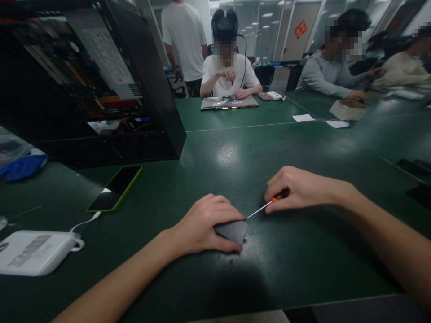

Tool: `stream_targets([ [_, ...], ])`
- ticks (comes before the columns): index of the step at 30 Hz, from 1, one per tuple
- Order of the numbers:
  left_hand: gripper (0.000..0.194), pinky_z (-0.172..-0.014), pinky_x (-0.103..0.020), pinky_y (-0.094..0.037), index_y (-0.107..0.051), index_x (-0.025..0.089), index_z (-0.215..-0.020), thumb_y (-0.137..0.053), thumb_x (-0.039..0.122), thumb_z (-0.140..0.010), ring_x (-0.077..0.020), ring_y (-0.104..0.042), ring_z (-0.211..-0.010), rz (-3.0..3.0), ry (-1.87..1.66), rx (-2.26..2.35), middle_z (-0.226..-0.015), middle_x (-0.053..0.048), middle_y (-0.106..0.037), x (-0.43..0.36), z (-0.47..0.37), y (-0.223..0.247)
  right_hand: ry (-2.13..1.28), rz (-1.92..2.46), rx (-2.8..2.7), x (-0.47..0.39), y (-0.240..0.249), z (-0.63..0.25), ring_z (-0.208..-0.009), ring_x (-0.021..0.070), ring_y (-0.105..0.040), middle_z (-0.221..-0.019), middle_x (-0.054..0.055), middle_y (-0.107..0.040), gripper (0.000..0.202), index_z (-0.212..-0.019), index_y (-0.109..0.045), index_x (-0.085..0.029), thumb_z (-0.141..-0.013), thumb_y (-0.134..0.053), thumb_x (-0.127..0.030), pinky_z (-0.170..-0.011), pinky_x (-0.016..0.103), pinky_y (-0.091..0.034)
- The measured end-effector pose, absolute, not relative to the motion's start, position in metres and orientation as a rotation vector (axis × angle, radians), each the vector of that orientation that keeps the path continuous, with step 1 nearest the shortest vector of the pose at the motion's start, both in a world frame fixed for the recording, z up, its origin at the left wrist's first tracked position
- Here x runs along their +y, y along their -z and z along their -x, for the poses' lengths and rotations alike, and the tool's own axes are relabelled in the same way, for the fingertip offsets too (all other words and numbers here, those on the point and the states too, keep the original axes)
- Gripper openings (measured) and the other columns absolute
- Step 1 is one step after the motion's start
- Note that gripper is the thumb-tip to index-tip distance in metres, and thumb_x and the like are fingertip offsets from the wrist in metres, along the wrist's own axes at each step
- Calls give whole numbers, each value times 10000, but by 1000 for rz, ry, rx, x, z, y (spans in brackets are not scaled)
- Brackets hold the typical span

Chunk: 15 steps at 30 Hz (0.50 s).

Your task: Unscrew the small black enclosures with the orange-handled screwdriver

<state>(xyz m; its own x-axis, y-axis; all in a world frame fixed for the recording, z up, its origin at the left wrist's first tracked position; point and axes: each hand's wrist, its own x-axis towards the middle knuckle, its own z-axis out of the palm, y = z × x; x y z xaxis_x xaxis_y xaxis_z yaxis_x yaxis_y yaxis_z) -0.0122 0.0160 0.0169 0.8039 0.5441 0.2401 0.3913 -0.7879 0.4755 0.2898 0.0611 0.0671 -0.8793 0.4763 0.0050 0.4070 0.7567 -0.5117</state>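
A small flat grey device (233, 231) lies on the green table (235, 166), with a little metal tab at its right edge. My left hand (212, 222) grips it from the left, thumb along the near side and fingers along the far side. In my right hand (286, 190), closed, is a screwdriver (259, 209) with an orange and black handle. Its thin shaft slants down to the left, and the tip is at the far right corner of the device, close to my left fingertips.
A large open black computer case (161, 89) stands at the left. Near it lie a green-edged phone (116, 188), a cabled white power bank (37, 252) and a blue item (23, 167). Across the table a person (249, 74) works on a flat panel (218, 104); others are behind and right.
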Motion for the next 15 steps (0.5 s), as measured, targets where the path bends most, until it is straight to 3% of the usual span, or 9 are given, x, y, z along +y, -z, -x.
stream_targets([
  [15,466,-913,-397,-435,-744,233,-1147,-844,554,-825,-279,-687,-1086,-2610,-468,504,-1102,-46,-805,19,18,-13,-903,540,-3260,106,-102,-239,-580,78,-585,-672,-48,-721,305,-845,-830,-223,-931,-723,-496,-586,232,-394],
])
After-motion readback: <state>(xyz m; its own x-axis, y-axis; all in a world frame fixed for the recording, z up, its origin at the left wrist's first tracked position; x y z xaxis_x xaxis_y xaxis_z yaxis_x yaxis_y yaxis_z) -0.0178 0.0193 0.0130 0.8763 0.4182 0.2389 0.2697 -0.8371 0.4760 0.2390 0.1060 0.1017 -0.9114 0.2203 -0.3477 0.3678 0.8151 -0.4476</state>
